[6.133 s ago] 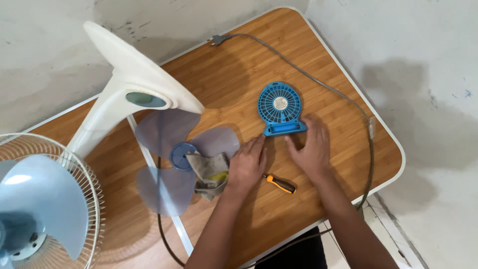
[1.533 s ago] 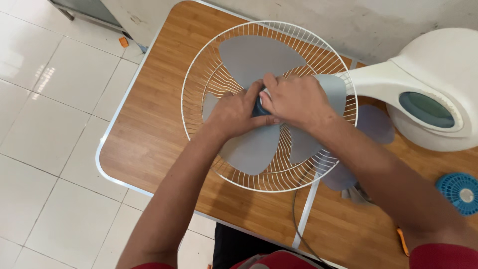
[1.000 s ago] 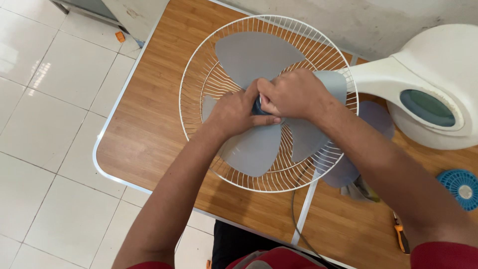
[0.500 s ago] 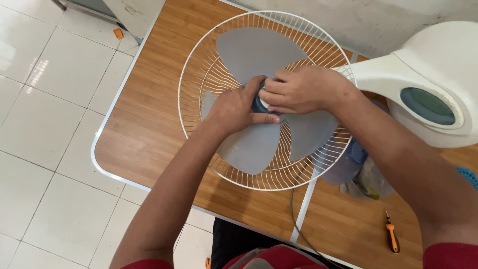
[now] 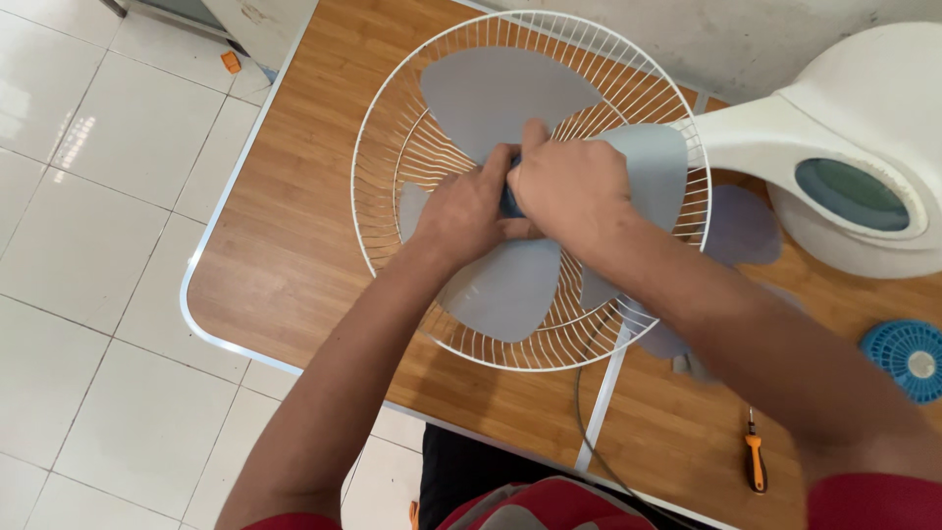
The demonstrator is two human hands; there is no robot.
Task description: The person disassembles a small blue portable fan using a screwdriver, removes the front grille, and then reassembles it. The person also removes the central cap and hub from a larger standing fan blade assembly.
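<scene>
A grey fan blade (image 5: 505,93) lies inside a white wire guard (image 5: 378,167) on a wooden table (image 5: 285,236). My left hand (image 5: 461,211) and my right hand (image 5: 569,186) meet at the blade's middle. Both are closed around the blue hub (image 5: 510,201), which shows only as a small dark strip between them. The fan's white stand and base (image 5: 863,157) stretch off to the right. A second grey blade (image 5: 741,226) lies under the stand, partly hidden by my right arm.
A small blue fan (image 5: 908,358) sits at the right edge of the table. An orange-handled screwdriver (image 5: 754,456) lies near the front edge, beside a dark cable (image 5: 581,432). White floor tiles (image 5: 88,245) lie to the left, with a small orange object (image 5: 231,62) on them.
Over the last second my hands stay on the hub, the right hand turning slightly over it. The view has shifted, so the screwdriver and small blue fan sit differently at the right.
</scene>
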